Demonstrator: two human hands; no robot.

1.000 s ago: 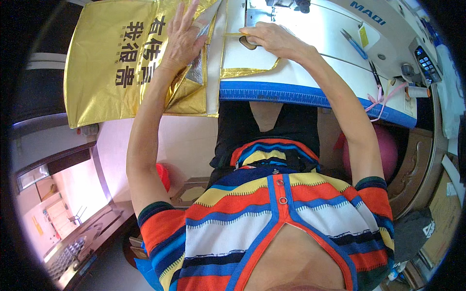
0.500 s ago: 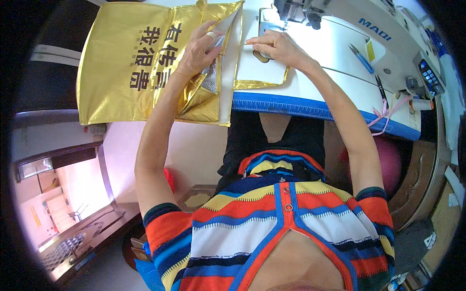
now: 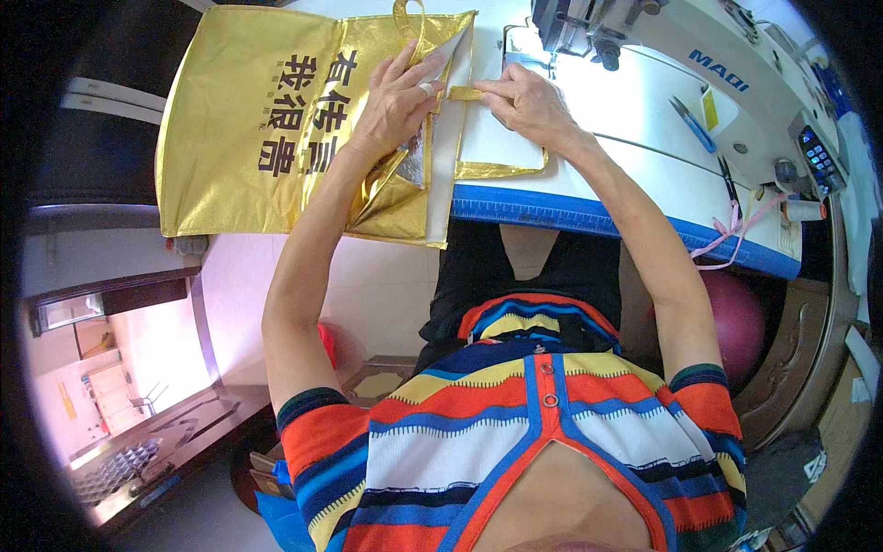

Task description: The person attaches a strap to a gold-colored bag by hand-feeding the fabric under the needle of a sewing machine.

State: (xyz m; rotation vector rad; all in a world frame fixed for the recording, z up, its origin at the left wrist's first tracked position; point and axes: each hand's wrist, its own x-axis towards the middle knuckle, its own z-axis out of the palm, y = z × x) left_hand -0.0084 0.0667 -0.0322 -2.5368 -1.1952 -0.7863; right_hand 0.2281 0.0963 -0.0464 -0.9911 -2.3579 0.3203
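Observation:
A shiny gold tote bag (image 3: 239, 120) with dark printing and a silver lining lies flat across the table's left part. My left hand (image 3: 397, 109), a ring on one finger, is closed on the bag near its mouth. My right hand (image 3: 529, 106) pinches a gold strap (image 3: 466, 93), which spans the short gap between my hands. Part of the strap loop lies below my right hand, its lower run (image 3: 501, 170) flat on the white table. Beyond that hand sits the sewing machine (image 3: 602, 46), needle area close by. My fingers hide the strap's ends.
Blue-handled snips (image 3: 692, 124) and a dark pointed tool (image 3: 728, 179) lie right of the machine bed. Pink ribbon (image 3: 736, 225) and a thread spool (image 3: 805, 212) are at the right corner. A blue ruler-marked edge (image 3: 552, 212) borders the table's near side.
My right hand has turned slightly, and the strap between my hands now shows its broad gold face. My left hand has shifted right toward the bag's edge. The whole view has moved slightly.

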